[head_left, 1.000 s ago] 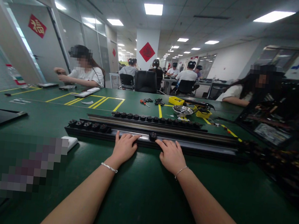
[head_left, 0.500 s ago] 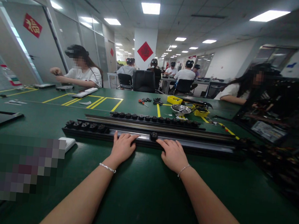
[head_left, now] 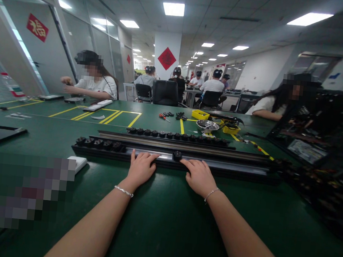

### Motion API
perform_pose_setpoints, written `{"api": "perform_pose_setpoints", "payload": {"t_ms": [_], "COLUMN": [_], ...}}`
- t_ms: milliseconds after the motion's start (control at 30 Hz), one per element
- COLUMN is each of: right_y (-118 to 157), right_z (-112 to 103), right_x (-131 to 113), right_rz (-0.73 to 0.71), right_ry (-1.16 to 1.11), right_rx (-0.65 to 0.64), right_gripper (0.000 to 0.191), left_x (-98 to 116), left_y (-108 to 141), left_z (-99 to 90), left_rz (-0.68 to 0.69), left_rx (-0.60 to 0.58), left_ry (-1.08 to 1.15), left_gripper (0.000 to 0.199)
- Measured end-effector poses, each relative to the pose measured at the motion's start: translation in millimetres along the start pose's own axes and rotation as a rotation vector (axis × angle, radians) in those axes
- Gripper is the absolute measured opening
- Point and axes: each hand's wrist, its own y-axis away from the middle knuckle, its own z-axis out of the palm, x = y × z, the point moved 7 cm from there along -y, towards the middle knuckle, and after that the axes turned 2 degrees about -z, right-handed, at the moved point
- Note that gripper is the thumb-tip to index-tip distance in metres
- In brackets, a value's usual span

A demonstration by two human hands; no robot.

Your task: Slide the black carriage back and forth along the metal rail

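A long black power track (head_left: 230,172) lies crosswise on the green table in front of me, its channel facing up. My left hand (head_left: 141,168) grips its near wall, thumb in front and fingers over the edge, the index finger stretched right along the channel. My right hand (head_left: 200,175) holds the same wall further right. Its index fingertip is at the lower right side of a single black socket module (head_left: 177,155) sitting in the channel; whether it presses is unclear. Several more socket modules (head_left: 98,144) fill the track's left end.
Behind lie another black rail (head_left: 188,146) and a row of black modules (head_left: 170,135). Further back are a screwdriver (head_left: 164,117), a metal bowl (head_left: 207,126) and a yellow bin (head_left: 200,114). Dark parts (head_left: 314,182) crowd the right. Co-workers sit beyond the table.
Almost nothing differs. Both hands keep their places on the track, and the single module stays between them; the view has shifted very slightly.
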Motion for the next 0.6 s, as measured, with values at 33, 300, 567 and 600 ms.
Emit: {"api": "perform_pose_setpoints", "payload": {"t_ms": [33,300,567,600], "right_y": [0.0,4.3,7.9,8.1], "right_z": [-0.4,3.1,6.2,6.0], "right_x": [0.7,5.7,8.0,8.0], "right_rz": [-0.002,0.056,0.052,0.057], "right_ry": [-0.002,0.025,0.049,0.046], "right_rx": [-0.004,-0.009,0.036,0.041], "right_gripper": [0.052,0.059,0.06,0.059], "left_x": [-0.1,0.4,0.0,-0.2], "left_y": [-0.1,0.1,-0.1,-0.3], "left_z": [0.1,0.1,0.7,1.0], "left_rz": [-0.003,0.007,-0.006,-0.006], "left_rx": [-0.002,0.009,-0.005,-0.003], "left_ry": [0.001,0.0,-0.008,-0.006], "left_gripper": [0.039,0.039,0.039,0.039]}}
